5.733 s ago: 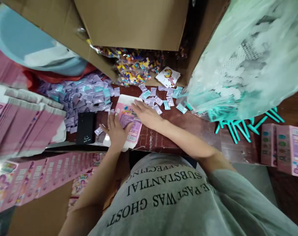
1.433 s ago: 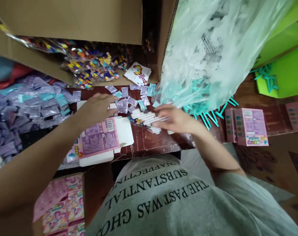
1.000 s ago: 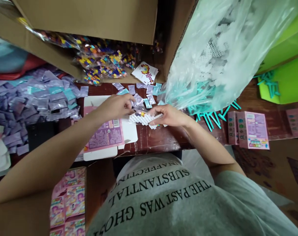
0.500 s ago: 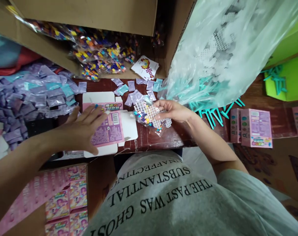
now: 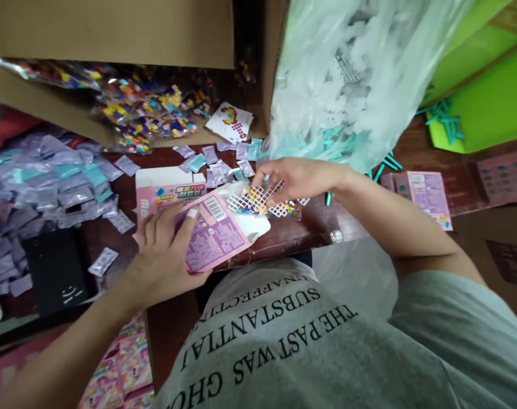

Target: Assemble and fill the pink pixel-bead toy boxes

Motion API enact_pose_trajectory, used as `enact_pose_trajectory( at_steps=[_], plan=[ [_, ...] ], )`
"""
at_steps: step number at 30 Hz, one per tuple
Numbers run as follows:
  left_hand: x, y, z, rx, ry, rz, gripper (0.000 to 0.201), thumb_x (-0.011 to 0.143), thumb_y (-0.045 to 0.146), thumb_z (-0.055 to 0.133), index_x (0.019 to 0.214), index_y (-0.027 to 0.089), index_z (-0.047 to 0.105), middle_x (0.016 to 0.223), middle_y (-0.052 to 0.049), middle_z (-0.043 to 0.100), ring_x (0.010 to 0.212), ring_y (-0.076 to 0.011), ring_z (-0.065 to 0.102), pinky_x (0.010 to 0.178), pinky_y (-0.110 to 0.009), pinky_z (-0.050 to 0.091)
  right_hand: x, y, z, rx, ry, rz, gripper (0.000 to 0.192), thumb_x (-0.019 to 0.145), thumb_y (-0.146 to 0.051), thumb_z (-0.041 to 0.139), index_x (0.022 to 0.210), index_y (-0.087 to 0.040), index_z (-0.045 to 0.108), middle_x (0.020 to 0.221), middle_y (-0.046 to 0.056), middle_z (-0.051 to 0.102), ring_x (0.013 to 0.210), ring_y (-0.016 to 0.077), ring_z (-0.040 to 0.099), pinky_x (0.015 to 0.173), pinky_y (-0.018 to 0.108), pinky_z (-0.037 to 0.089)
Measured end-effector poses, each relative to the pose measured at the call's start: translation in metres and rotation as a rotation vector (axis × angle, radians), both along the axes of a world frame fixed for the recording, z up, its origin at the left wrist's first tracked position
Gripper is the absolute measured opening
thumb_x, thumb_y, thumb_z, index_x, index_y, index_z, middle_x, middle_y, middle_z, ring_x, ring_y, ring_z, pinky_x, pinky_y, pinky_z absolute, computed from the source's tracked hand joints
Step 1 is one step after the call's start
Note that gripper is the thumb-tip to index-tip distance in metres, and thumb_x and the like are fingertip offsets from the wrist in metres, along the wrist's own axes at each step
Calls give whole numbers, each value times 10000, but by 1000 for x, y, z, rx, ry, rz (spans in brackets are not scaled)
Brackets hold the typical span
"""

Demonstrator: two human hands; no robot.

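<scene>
My left hand (image 5: 169, 238) is wrapped round a pink and purple cardboard box (image 5: 218, 236), whose open end with white flaps points right. Another pink box (image 5: 169, 184) with a white flap lies behind it on the table. At the box's open end, my right hand (image 5: 284, 177) pinches a white plastic grid (image 5: 252, 199) together with a clear bag of coloured beads (image 5: 290, 209). The grid's left edge is at the box mouth; whether it is inside, I cannot tell.
Small purple sachets (image 5: 66, 182) are heaped at left, near a black box (image 5: 56, 272). Behind stand a carton of bead bags (image 5: 156, 113), printed cards (image 5: 230, 122) and a plastic-lined carton of grids (image 5: 344, 74). Finished-looking pink boxes (image 5: 429, 196) stand at right.
My left hand has closed on the box and tilted it, its open end shifting right. My right hand has brought the grid and bead bag up to that opening. The camera view has shifted.
</scene>
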State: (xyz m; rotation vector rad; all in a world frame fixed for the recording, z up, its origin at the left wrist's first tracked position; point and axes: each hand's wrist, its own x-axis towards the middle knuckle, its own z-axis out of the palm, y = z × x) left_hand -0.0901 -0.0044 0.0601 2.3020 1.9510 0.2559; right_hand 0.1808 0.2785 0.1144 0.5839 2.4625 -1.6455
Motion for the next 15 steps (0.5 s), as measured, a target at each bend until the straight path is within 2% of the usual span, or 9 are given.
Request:
enact_pose_trajectory(
  at_steps=[2, 4, 8, 10, 12, 14, 15],
  plan=[
    [9, 3, 3, 24, -52, 34, 1237, 841, 537, 794, 1793, 242, 61, 1741, -331, 278, 1588, -653, 373, 1291, -823, 357, 8, 8, 24, 113, -6, 10, 391, 798, -277, 951, 1156, -248, 798, 984, -19, 814, 907, 193, 744, 847, 329, 597],
    [18, 8, 7, 60, -70, 33, 1294, 831, 539, 819, 1804, 301, -1, 1770, -302, 240, 1599, -650, 352, 1292, -830, 353, 10, 8, 40, 205, -9, 27, 378, 783, -270, 968, 1128, -253, 814, 972, -22, 806, 914, 198, 745, 861, 331, 586],
    [42, 27, 8, 163, -39, -56, 1368, 858, 528, 848, 1805, 332, -121, 1768, -287, 202, 1603, -623, 342, 1308, -822, 342, -2, -17, 57, 323, -56, 176, 365, 813, -169, 926, 1152, -252, 817, 1051, -12, 806, 1008, 215, 759, 959, 356, 568],
    [57, 36, 4, 196, -52, -71, 1375, 881, 541, 844, 1801, 330, -155, 1770, -287, 165, 1623, -606, 312, 1322, -825, 322, -7, -35, 68, 409, -86, 192, 326, 854, -160, 893, 1157, -241, 805, 1067, -3, 796, 1062, 228, 759, 1018, 384, 562],
    [67, 40, -3, 230, -84, -50, 1389, 893, 551, 846, 1796, 331, -186, 1780, -279, 120, 1655, -583, 266, 1341, -819, 305, -1, -48, 83, 513, -56, 111, 312, 896, -205, 884, 1189, -244, 788, 1164, 9, 787, 1177, 247, 747, 1099, 404, 551],
    [68, 38, -10, 237, -116, 19, 1439, 889, 551, 857, 1782, 322, -248, 1793, -282, 41, 1688, -578, 208, 1355, -821, 287, 20, -55, 96, 614, 52, -57, 351, 935, -303, 891, 1259, -281, 760, 1356, 18, 754, 1328, 257, 696, 1178, 394, 530],
    [65, 34, -14, 189, -126, 43, 1487, 876, 554, 863, 1761, 307, -307, 1798, -296, -26, 1703, -596, 157, 1351, -844, 271, 35, -56, 98, 661, 97, -174, 354, 962, -364, 877, 1284, -300, 744, 1422, 21, 733, 1365, 257, 673, 1189, 383, 528]
  ],
)
